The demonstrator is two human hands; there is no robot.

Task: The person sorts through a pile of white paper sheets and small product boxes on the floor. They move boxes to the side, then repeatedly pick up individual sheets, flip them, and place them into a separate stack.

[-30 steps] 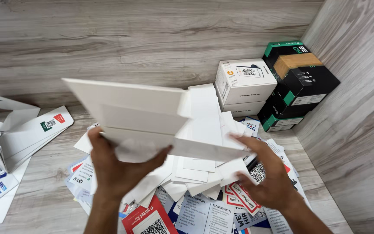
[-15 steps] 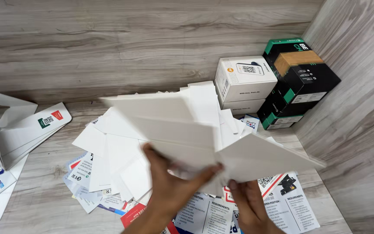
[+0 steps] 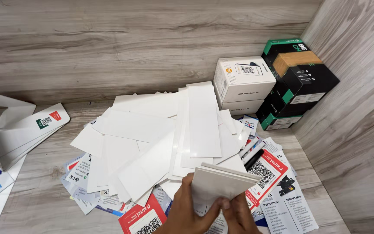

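Both my hands sit at the bottom middle of the head view. My left hand (image 3: 187, 212) and my right hand (image 3: 239, 216) together grip a small stack of white cards (image 3: 219, 184), held tilted just above the surface. Behind the stack a loose heap of white card strips (image 3: 152, 138) lies fanned out on the wooden surface. One long white strip (image 3: 203, 119) lies on top of the heap, pointing away from me. Printed leaflets and red stickers with square codes (image 3: 267, 171) poke out from under the heap.
A white box (image 3: 244, 82) and stacked black-and-green boxes (image 3: 297, 82) stand in the back right corner against wood-grain walls (image 3: 351, 130). More folded white cards and printed sheets (image 3: 9, 134) lie at the left edge.
The large fan of white cards I held up has dropped onto the heap. My hands have moved down and together, now holding only a small stack.
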